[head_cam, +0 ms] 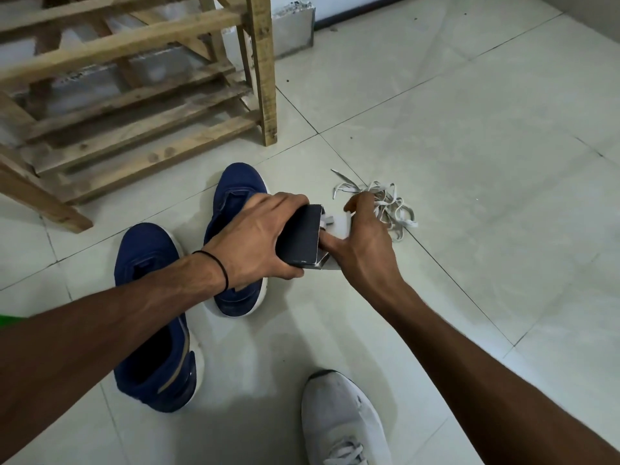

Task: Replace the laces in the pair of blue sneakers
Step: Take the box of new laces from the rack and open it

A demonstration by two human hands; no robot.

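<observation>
On the tiled floor (469, 129) near a wooden rack (134, 95), blue sneakers (147, 250) sit partly hidden by the left hand (255, 236) gripping a dark box (298, 236) — the right hand (365, 243) pinches its white insert (340, 226), loose laces (392, 209) just beside.

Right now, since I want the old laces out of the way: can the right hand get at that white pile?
Probably yes: the laces lie uncovered on the floor just past the right hand, though it must first release the box.
</observation>
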